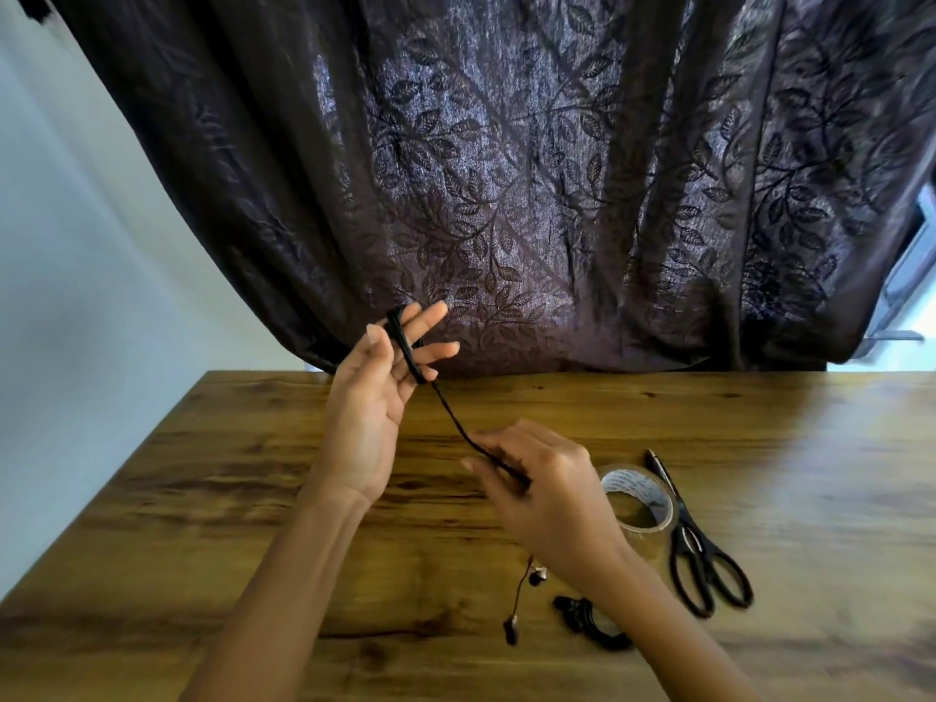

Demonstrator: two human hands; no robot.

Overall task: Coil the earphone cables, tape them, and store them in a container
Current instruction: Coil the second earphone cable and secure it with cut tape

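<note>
A black earphone cable [452, 415] is wound in several loops round the spread fingers of my left hand [377, 392], which is raised above the wooden table [202, 473]. From the loops the cable runs taut down to my right hand [544, 491], which pinches it between thumb and fingers. Below my right wrist the earbud ends [511, 628] of a cable hang over the table, and a black bundle of cable [582, 613] lies partly hidden under my right forearm. No container is in view.
A roll of clear tape [640, 499] stands just right of my right hand. Black-handled scissors [701, 554] lie beside it, blades pointing away. A dark leaf-patterned curtain [506, 195] hangs behind the table's far edge.
</note>
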